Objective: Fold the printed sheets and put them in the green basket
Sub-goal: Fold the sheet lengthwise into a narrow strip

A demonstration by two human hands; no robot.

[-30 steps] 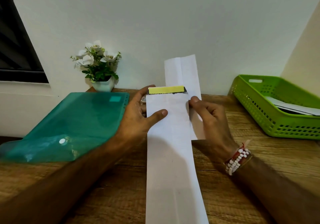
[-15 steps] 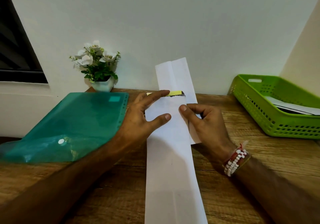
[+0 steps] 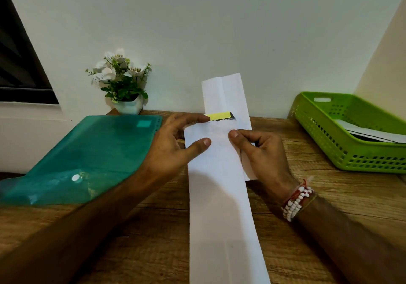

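A long white printed sheet (image 3: pixel 219 195), folded into a narrow strip, lies on the wooden table and runs from the near edge to the wall. Its far end shows a yellow and black printed band (image 3: pixel 220 116). My left hand (image 3: pixel 173 145) presses on the strip's far left with straight fingers, its fingertips on the yellow band and its thumb on the paper. My right hand (image 3: pixel 263 151) pinches the strip's right edge with curled fingers. Another creased white piece (image 3: pixel 224 94) sticks out from under the strip and leans on the wall. The green basket (image 3: pixel 325 134) stands at the right.
The basket holds white folded papers (image 3: pixel 373 133). A translucent teal plastic folder (image 3: pixel 92 151) lies at the left of the table (image 3: pixel 329 195), under my left forearm. A small white pot of artificial flowers (image 3: pixel 128 105) stands by the wall behind it.
My left fingers have slid rightward over the yellow band, covering part of it. My right hand has crept inward onto the strip, its thumb nearer my left thumb. The leaning piece shifted slightly left.
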